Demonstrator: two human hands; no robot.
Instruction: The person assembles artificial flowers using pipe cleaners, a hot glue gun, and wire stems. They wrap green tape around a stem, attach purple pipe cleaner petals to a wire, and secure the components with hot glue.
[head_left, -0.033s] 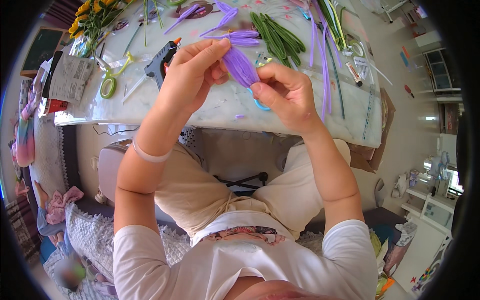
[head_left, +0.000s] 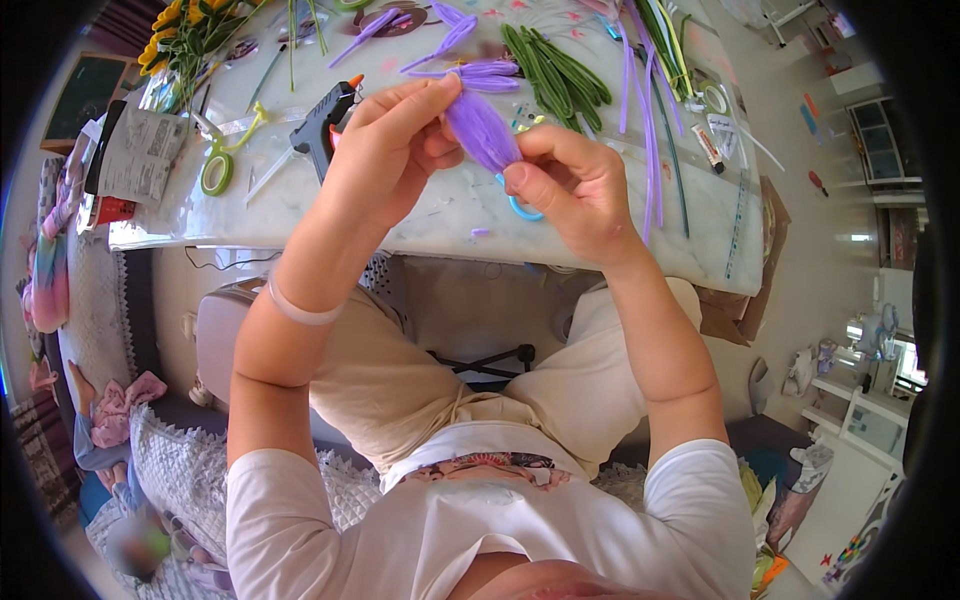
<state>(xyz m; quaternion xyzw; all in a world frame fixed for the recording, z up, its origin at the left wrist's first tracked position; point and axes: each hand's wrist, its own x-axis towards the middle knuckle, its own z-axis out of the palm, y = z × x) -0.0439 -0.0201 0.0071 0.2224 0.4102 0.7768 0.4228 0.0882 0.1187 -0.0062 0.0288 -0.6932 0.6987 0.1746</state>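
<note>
A fuzzy purple petal made of pipe cleaners [head_left: 484,130] is stretched between my hands above the near part of the table. At its upper left end, my left hand [head_left: 400,135] pinches the tip between thumb and forefinger. My right hand [head_left: 572,190] grips the lower right end the same way. Just under the right fingers, a light blue scissors handle [head_left: 522,207] shows on the table; the rest of it is mostly hidden. Beyond my hands lie finished-looking purple petals [head_left: 487,76] and a bundle of green pipe cleaners [head_left: 556,75].
A black glue gun [head_left: 322,128] rests left of my hands, near a roll of green tape [head_left: 216,173]. Long purple pipe cleaners [head_left: 650,140] and a small glue tube [head_left: 708,146] lie on the right. Yellow flowers [head_left: 180,30] stand far left on the marbled table [head_left: 400,232].
Both hands keep their pinch on the purple petal. It looks slightly fuller and more rounded, and the hands have barely shifted.
</note>
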